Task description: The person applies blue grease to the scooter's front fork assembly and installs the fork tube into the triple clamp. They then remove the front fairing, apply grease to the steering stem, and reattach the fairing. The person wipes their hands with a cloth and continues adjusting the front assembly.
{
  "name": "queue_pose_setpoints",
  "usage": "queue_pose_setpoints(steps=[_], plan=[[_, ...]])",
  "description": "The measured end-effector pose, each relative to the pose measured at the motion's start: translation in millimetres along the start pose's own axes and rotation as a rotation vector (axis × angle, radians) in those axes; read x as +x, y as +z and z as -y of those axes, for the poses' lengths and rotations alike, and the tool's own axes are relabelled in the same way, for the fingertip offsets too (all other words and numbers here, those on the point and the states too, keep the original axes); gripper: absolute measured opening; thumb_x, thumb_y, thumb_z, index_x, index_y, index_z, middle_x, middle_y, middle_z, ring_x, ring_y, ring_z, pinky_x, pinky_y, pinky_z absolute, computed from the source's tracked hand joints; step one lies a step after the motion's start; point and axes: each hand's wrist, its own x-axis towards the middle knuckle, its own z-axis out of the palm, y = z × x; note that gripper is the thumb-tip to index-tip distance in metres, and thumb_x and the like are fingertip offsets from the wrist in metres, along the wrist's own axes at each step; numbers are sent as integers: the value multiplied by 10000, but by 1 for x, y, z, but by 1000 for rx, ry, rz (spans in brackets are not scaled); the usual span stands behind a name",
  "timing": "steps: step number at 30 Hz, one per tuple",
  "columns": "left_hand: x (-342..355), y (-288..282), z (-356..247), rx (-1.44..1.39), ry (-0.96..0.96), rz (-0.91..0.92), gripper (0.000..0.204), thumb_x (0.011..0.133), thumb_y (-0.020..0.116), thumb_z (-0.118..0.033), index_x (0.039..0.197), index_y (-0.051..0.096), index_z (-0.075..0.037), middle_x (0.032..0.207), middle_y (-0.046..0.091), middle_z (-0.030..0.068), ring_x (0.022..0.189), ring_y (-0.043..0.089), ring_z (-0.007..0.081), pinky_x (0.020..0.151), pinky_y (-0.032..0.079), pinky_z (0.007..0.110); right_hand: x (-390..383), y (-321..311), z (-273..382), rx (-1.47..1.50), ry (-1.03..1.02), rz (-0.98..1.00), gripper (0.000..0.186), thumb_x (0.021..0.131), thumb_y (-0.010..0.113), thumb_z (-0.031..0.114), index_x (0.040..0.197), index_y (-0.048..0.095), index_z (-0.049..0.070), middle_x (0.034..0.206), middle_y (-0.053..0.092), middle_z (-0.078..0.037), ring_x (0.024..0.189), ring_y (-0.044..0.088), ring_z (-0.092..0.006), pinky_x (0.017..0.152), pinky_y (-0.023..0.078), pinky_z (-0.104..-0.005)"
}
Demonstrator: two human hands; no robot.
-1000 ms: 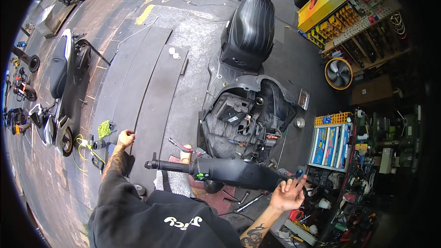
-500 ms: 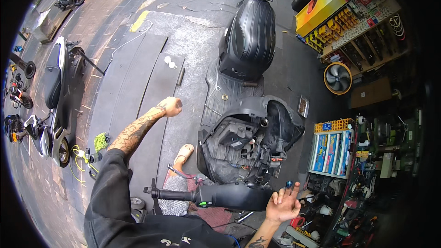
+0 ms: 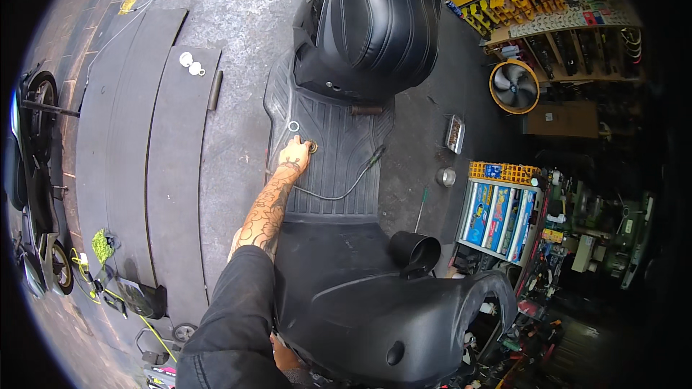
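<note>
Black ribbed floor mat [image 3: 339, 166] lies under your left hand [image 3: 295, 153]; fingers curl onto a small brass fitting [image 3: 312, 147]; right hand unseen.

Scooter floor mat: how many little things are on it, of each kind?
Pale ring: 1
Brass-coloured round fitting: 1
Short brown tube: 1
Black cable with a thick end: 1
Total: 4
</note>
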Motion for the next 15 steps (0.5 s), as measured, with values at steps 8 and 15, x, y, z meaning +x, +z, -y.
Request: queue_pose_setpoints(steps=[8, 15], plan=[[21, 23, 10, 248, 163, -115, 208, 949, 617, -153, 1093, 750, -85, 1288, 606, 147, 1181, 649, 282, 914, 592, 413, 13, -3, -11, -127, -55, -102, 923, 832, 719, 532, 1595, 456, 84, 1408, 633, -179, 1233, 620, -348, 1045, 485, -544], [6, 22, 12, 138, 158, -23, 169, 917, 642, -82, 1006, 777, -34, 1264, 633, 167, 1154, 681, 341, 943, 616, 433, 9, 10, -10, 29, -9, 40, 866, 845, 692, 492, 1590, 474, 109, 1355, 661, -130, 1119, 634, -313, 1008, 481, -512]])
